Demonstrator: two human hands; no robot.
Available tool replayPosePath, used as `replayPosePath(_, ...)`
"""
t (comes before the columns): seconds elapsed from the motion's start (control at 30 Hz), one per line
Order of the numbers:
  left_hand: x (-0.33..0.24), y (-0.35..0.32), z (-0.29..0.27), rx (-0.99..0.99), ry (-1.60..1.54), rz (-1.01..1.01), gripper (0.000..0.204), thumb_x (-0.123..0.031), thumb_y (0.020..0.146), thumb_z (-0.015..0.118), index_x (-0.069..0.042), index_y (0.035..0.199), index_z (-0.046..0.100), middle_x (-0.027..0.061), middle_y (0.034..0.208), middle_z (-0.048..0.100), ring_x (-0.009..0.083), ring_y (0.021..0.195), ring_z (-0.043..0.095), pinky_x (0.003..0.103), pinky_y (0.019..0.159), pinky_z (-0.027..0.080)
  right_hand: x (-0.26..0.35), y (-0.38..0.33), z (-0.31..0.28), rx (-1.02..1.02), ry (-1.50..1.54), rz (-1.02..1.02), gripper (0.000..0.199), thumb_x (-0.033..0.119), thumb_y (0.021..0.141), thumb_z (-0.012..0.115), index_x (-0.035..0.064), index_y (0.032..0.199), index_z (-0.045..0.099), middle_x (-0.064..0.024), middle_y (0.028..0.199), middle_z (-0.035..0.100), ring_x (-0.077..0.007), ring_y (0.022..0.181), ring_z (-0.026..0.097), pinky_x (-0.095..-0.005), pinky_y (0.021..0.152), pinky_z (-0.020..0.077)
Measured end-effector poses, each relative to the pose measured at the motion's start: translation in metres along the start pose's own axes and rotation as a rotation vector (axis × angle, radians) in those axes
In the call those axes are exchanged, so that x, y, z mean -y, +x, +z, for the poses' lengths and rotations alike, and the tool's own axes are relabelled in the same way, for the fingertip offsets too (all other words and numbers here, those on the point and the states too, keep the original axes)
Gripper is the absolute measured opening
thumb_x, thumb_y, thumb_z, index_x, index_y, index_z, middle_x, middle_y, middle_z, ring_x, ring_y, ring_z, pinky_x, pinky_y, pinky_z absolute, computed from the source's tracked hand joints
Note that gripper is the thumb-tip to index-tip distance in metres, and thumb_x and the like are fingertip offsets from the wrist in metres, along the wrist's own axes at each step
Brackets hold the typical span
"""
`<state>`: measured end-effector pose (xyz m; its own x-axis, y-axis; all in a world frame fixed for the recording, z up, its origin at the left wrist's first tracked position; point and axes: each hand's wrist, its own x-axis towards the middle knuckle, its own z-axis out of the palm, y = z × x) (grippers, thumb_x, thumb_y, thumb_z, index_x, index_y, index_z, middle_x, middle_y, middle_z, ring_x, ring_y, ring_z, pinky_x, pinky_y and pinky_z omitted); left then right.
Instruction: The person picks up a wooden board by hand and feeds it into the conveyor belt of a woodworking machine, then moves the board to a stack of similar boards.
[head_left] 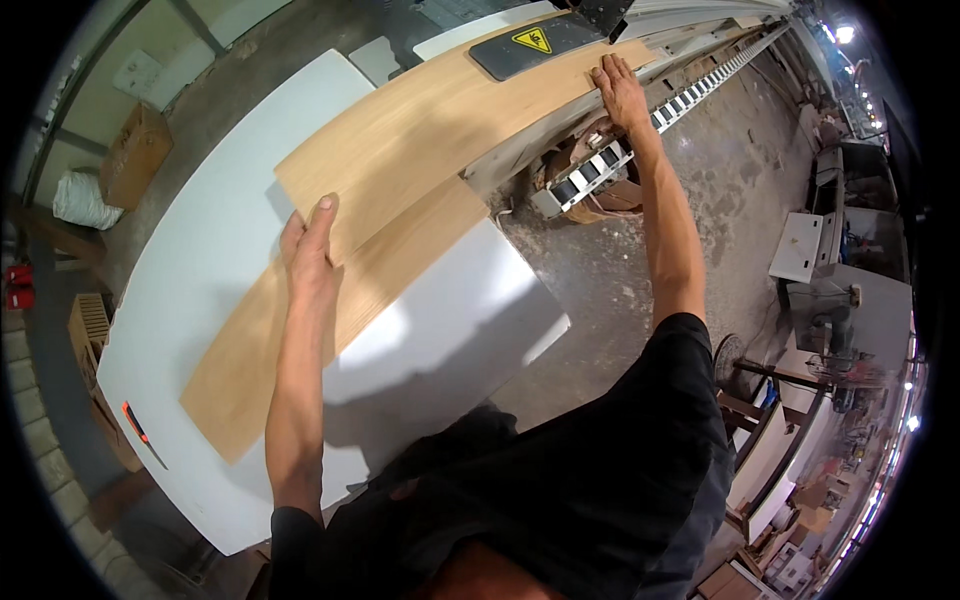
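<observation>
A long wood-grain board (pixel 400 130) runs from the middle left toward the machine at the upper right, its far part under a dark guard plate (pixel 490 58) with a yellow warning triangle. My left hand (pixel 312 250) grips this board near its left end, thumb on top; the other fingers are partly hidden at the edge. Flat on the board's right part, beside the guard, lies my right hand (pixel 622 95) with its fingers stretched out. A second wood-grain board (pixel 235 400) rests on the white panel (pixel 170 300), partly under the first board and my left forearm.
An orange and black utility knife (pixel 137 425) lies at the panel's left edge. Right of the machine bed extends a roller track (pixel 590 178) over the concrete floor. A cardboard box (pixel 135 155) and a white sack (pixel 85 200) stand at the far left.
</observation>
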<state>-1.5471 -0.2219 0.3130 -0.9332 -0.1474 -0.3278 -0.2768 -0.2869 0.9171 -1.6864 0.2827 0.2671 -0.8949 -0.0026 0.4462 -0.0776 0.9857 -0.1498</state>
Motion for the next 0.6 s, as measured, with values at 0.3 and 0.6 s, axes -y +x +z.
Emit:
replayPosePath(0.3,-0.008,-0.008,-0.065,-0.11,0.01,0.078,0.047,-0.013,0.081,0.073,0.005,0.119,0.052,0.0136,0.113,0.061,0.0208,0.103,0.058,0.034,0.093,0.045,-0.044,0.031,-0.004,0.082,-0.04,0.269,0.058,0.048,0.094,0.04,-0.0039,0.113,0.055,-0.0295,0.117,0.055,-0.0412,0.114,0.05,-0.0441,0.096,0.0392)
replayPosePath(0.6,-0.015,-0.054,-0.153,-0.292,0.127,0.036,0.043,-0.013,0.081,0.073,0.005,0.116,0.056,0.0126,0.109,0.063,0.0206,0.101,0.06,0.032,0.087,0.049,0.052,0.004,-0.008,0.049,0.143,0.216,0.043,0.041,0.093,0.045,0.002,0.093,0.063,-0.0231,0.077,0.062,-0.0383,0.08,0.062,-0.0426,0.071,0.0459)
